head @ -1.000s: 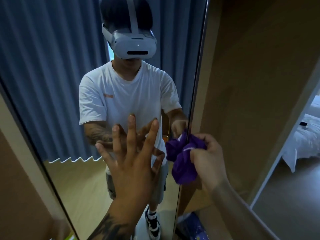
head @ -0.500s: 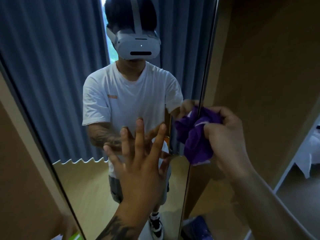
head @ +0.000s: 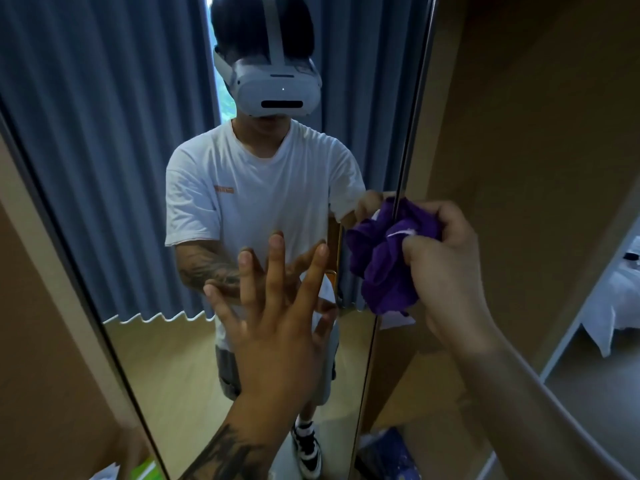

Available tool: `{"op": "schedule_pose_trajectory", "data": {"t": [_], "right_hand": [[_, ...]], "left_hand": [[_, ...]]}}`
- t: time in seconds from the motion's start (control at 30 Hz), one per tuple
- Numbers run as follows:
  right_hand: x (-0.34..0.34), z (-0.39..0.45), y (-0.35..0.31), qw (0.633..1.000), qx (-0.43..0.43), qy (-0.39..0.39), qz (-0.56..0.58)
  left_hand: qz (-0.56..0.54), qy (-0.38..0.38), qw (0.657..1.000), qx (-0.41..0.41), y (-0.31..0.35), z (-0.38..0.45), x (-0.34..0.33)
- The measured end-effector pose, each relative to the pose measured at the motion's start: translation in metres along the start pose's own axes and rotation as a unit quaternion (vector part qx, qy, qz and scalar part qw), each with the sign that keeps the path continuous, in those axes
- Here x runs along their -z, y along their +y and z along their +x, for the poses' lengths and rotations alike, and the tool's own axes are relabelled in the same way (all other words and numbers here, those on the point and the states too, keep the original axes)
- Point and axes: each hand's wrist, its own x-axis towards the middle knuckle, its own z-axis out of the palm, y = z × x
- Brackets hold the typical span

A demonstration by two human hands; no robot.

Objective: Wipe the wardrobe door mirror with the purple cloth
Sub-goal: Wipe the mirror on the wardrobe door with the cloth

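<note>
— Upward along the mirror's (head: 156, 237) right edge went the purple cloth (head: 384, 258), bunched in the right hand (head: 446, 268).
— And the left hand (head: 277, 327)?
— Fingers spread, flat on glass; most, I'd judge, remains unwiped.

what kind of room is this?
Most likely a bedroom, possibly a hotel room. A mirror on a wardrobe door reflects long blue curtains, and a bed with white sheets shows through the opening on the right.
</note>
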Motion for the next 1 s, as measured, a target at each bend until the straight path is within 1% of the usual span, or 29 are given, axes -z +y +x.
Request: {"op": "schedule_pose_trajectory", "data": {"t": [0.03,0.13,0.17,0.23,0.3,0.37,0.43,0.53,0.6,0.73,0.8,0.87,0.93,1.0], "right_hand": [[0.000,-0.006,0.012,1.000,-0.017,-0.007,-0.006],[-0.002,-0.023,0.046,0.991,-0.113,-0.051,-0.042],[-0.001,-0.023,0.049,0.990,-0.122,-0.051,-0.056],[0.001,-0.014,0.036,0.994,-0.087,-0.033,-0.059],[0.003,-0.002,0.013,0.999,-0.036,-0.011,-0.020],[0.002,0.004,0.001,1.000,-0.006,0.005,0.017],[-0.002,0.000,0.007,1.000,-0.015,0.009,-0.001],[-0.003,-0.011,0.019,0.996,-0.081,-0.032,-0.034],[0.000,-0.006,0.009,0.994,-0.099,-0.039,-0.027],[0.000,0.014,-0.021,1.000,-0.027,-0.001,0.016],[-0.004,0.005,-0.012,1.000,-0.011,0.019,0.000],[-0.004,-0.012,0.012,0.999,-0.043,0.008,-0.026],[-0.004,-0.023,0.028,0.994,-0.095,-0.028,-0.037],[-0.001,-0.017,0.024,0.993,-0.102,-0.028,-0.042]], "left_hand": [[-0.001,-0.001,1.000,-0.001,0.000,0.000,0.000],[-0.002,-0.001,1.000,-0.007,-0.001,0.000,0.001],[-0.001,-0.002,1.000,-0.009,0.000,0.000,0.001],[-0.003,0.003,1.000,-0.008,0.000,0.001,0.001],[-0.004,0.006,1.000,-0.008,0.000,0.000,0.001],[-0.003,0.006,1.000,-0.009,-0.001,0.000,0.000],[-0.005,0.004,1.000,-0.008,-0.002,0.000,0.000],[-0.007,0.001,1.000,-0.007,-0.001,-0.001,0.002],[-0.008,-0.003,1.000,-0.006,0.000,0.000,0.002],[0.002,-0.011,1.000,-0.002,0.001,0.000,0.004],[-0.001,-0.009,1.000,-0.006,-0.001,0.000,0.004],[-0.005,-0.011,1.000,-0.011,-0.004,0.000,0.004],[-0.008,-0.020,1.000,-0.008,-0.004,0.000,0.005],[-0.015,-0.024,1.000,-0.004,-0.002,0.000,0.006]]}}
